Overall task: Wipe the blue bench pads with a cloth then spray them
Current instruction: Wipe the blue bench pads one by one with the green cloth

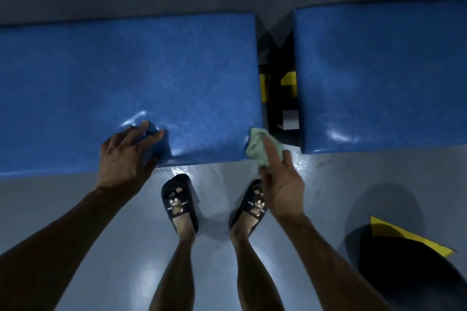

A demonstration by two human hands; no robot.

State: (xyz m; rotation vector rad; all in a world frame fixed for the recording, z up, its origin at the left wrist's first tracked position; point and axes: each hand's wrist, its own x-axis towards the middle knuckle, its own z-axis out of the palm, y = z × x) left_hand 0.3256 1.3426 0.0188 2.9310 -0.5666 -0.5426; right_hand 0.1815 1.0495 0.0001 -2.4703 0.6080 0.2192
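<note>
Two blue bench pads lie side by side: a long left pad (126,78) and a right pad (384,76), with a dark gap between them. My left hand (126,156) presses on the near edge of the left pad, fingers spread and denting the vinyl. A crumpled pale green cloth (260,149) sits in my right hand (280,179), which holds it against the near right corner of the left pad. No spray bottle is in view.
The black and yellow bench frame (288,81) shows in the gap between the pads. My feet in black slippers (179,202) stand on the glossy grey floor (75,199) just before the bench. A dark round object with a yellow part (409,242) sits on the floor at the lower right.
</note>
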